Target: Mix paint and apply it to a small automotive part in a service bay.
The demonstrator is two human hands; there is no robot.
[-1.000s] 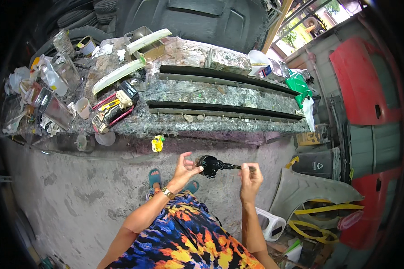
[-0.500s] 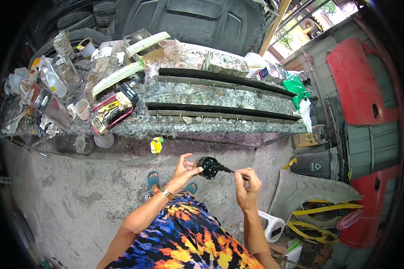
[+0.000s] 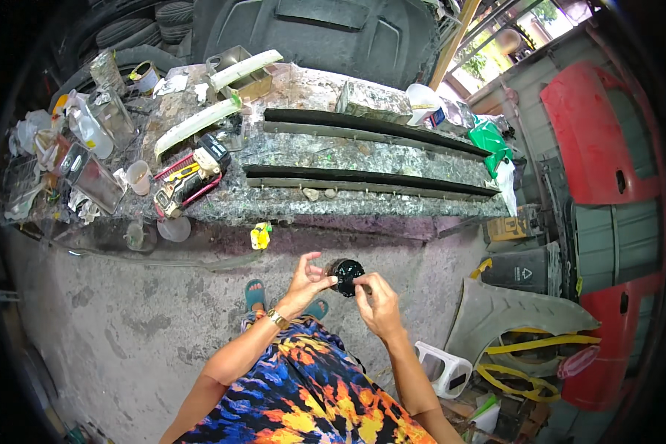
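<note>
My left hand [image 3: 303, 285] grips a small round cup of glossy black paint [image 3: 345, 274], held out over the floor in front of the workbench. My right hand [image 3: 381, 303] is at the cup's right rim, its fingers closed in a pinch. They hold a dark, paint-coated brush, now mostly hidden by the fingers and lost against the black paint. Beyond the cup, on the workbench [image 3: 333, 157], lie two long strips, the far one [image 3: 377, 127] and the near one [image 3: 370, 180], both black along the top.
A cordless power tool [image 3: 192, 176] and pale curved trim pieces [image 3: 192, 133] lie on the bench's left half, near bottles and a plastic cup [image 3: 138, 177]. A green bag [image 3: 488, 140] hangs at the bench's right end. To my right stand a grey fender [image 3: 488, 318] and red panels [image 3: 588, 140].
My right hand has moved left and slightly up to the cup, bringing the brush down into the paint. My left hand and the cup have barely moved.
</note>
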